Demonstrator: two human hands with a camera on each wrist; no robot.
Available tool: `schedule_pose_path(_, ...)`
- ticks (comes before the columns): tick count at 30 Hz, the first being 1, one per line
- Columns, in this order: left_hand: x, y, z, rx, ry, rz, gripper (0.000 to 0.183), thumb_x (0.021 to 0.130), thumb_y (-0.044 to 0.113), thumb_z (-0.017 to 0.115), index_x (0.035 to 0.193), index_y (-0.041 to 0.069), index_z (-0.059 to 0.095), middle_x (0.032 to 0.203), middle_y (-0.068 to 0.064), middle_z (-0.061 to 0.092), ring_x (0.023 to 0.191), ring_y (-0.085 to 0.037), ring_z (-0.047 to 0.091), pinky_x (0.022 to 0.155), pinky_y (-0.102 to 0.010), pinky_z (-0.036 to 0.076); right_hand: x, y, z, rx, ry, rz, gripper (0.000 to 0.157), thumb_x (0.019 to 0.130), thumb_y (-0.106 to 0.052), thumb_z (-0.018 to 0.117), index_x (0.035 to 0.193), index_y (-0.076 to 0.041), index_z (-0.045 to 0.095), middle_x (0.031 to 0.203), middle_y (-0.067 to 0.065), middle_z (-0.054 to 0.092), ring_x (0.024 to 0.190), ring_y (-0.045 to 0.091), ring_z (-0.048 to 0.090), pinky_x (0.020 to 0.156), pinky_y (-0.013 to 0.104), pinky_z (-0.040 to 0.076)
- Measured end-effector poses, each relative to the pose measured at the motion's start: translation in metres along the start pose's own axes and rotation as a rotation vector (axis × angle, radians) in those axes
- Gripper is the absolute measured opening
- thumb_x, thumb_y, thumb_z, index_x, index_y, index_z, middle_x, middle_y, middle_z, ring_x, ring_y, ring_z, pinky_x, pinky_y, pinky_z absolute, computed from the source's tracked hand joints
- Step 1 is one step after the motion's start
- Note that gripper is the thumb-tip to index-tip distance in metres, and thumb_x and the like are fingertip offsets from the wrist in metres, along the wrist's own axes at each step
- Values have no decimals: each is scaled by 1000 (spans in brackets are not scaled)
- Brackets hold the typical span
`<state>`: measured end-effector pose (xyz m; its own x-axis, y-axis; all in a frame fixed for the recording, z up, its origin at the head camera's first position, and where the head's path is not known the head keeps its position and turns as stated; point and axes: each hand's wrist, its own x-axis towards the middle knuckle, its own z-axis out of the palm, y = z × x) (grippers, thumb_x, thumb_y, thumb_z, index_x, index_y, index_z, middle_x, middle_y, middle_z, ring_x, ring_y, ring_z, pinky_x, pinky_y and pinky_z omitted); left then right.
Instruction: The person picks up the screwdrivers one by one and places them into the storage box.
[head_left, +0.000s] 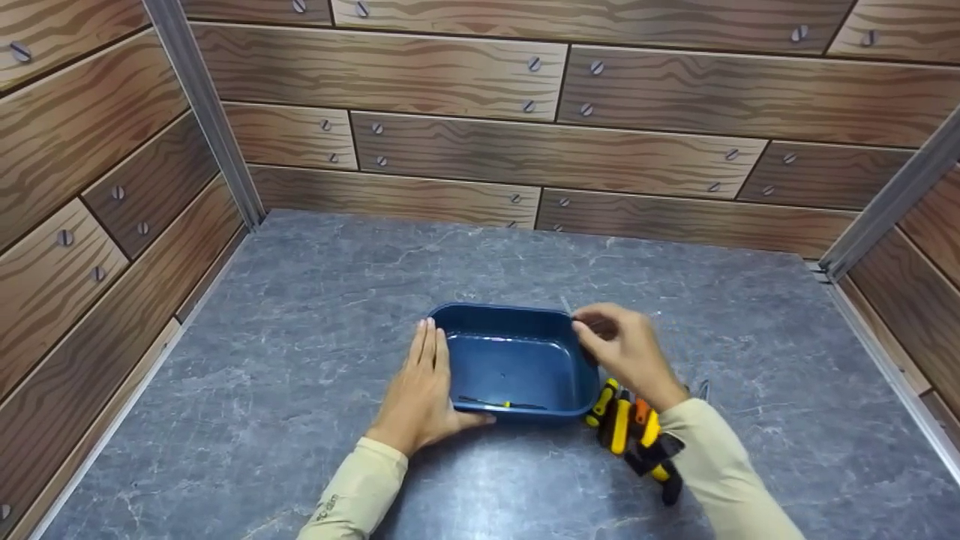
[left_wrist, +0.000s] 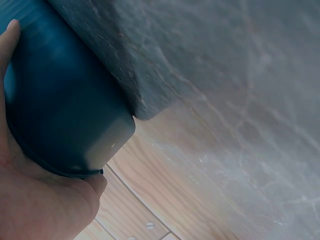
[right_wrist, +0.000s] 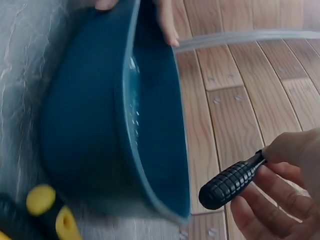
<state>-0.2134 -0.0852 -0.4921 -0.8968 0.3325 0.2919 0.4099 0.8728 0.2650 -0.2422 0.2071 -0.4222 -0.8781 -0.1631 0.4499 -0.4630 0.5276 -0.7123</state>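
Note:
A dark blue plastic bin (head_left: 510,367) stands on the table. Along its left side lie the straight fingers of my left hand (head_left: 418,397), while the thumb touches the front wall. Inside, by the front wall, is a thin dark rod-like item (head_left: 508,405) with a yellow part. My right hand (head_left: 630,349) is at the right rim and pinches what looks like a screwdriver (right_wrist: 232,182) near the neck of its black ribbed handle. In the head view most of that handle is hidden by the hand. The bin's outer wall (left_wrist: 70,90) fills the left wrist view's upper left.
Several tools (head_left: 621,427) with yellow, black and orange handles lie in a cluster right of the bin, partly under the right forearm. Wood-patterned walls (head_left: 450,142) enclose the grey marbled table (head_left: 300,315). Metal posts (head_left: 206,112) stand at the corners.

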Motion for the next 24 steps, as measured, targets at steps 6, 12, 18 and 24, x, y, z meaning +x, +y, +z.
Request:
schedule_pose_path(6, 1, 1, 0, -21, -14, 2, 141, 66, 83, 71, 153, -16, 21, 161, -34, 15, 152, -43, 13, 120, -47, 25, 2, 1, 28, -28, -102, -85, 12, 89, 3, 73, 100, 1, 75, 93, 7, 75, 77, 15, 67, 70, 25, 57)
schedule_pose_path(12, 1, 0, 0, -13, -4, 5, 140, 66, 84, 70, 153, -16, 22, 161, -34, 16, 152, -43, 14, 120, -47, 25, 8, 4, 47, -140, -313, -139, 8, 90, -2, 72, 97, -2, 75, 91, 5, 73, 77, 15, 67, 68, 29, 57)
schedule_pose_path(18, -1, -1, 1, 1, 14, 5, 140, 66, 83, 71, 152, -16, 24, 161, -35, 18, 151, -44, 16, 118, -48, 30, 13, 1, 61, -224, -510, -119, 8, 92, -7, 71, 98, -5, 76, 90, 1, 74, 78, 12, 68, 71, 29, 56)
schedule_pose_path(24, -1, -1, 1, 14, 35, 16, 139, 66, 83, 71, 152, -17, 25, 160, -35, 20, 150, -43, 18, 119, -47, 29, 13, -1, 71, -237, -587, -89, 8, 93, -9, 71, 97, -6, 77, 87, -1, 74, 79, 11, 67, 72, 32, 56)
